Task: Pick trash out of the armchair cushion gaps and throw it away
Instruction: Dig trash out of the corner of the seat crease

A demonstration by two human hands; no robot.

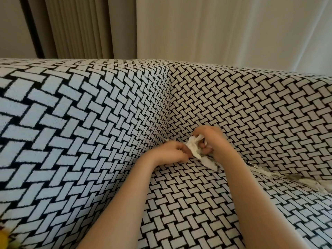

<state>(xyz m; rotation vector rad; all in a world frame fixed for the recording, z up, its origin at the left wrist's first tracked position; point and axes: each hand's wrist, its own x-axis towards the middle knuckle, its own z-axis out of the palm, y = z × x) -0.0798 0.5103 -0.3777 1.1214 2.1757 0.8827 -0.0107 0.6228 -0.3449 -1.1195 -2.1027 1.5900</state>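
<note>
A crumpled white tissue [195,150] is bunched in the armchair's back corner, where the seat cushion [194,203] meets the armrest and backrest. My right hand [211,139] grips its upper part with curled fingers. My left hand [170,152] pinches its left edge. A loose tail of the tissue hangs down onto the seat. More whitish, shiny trash [294,178] pokes out of the gap between seat and backrest at the right.
The armchair wears a black-and-white woven-pattern cover; its left armrest [62,132] rises high beside my left arm. Beige and white curtains [215,29] hang behind the backrest. Something yellow [3,238] shows at the bottom left corner.
</note>
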